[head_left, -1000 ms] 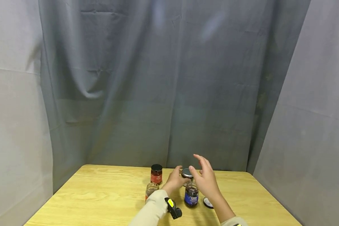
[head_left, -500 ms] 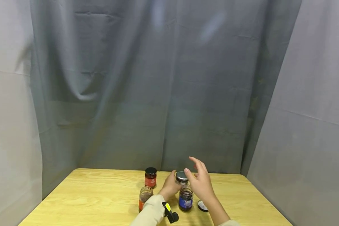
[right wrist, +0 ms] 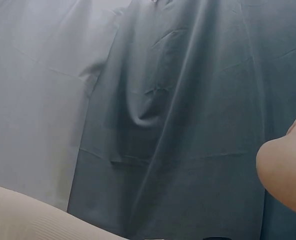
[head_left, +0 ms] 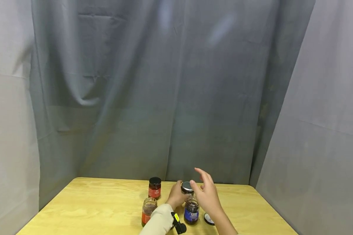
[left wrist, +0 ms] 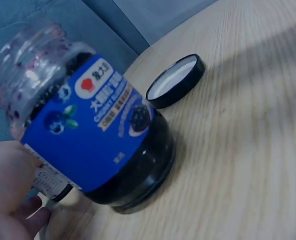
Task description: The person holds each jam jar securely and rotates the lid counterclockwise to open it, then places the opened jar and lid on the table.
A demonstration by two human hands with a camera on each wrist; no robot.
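My left hand [head_left: 175,196] grips a small jar with a silver lid [head_left: 187,187] standing near the middle of the wooden table [head_left: 100,209]. Just right of that lid, my right hand [head_left: 207,195] hovers with its fingers spread, the thumb close to the lid's edge. In front of them stands an open jar with a blue label [head_left: 191,211], which fills the left wrist view as the blue-label jar [left wrist: 92,135], beside my left hand [left wrist: 7,185]. Only a part of my right hand [right wrist: 285,170] shows in the right wrist view.
A black lid [head_left: 209,219] lies inner side up right of the blue-label jar, seen also as the black lid [left wrist: 175,82]. A red jar with a black lid [head_left: 154,188] and an open orange-label jar [head_left: 148,209] stand to the left. Grey cloth surrounds the table.
Both hands stay at the silver-lidded jar, the right hand's fingers still spread. The head view has shifted, so everything sits a little lower and further left in the picture.
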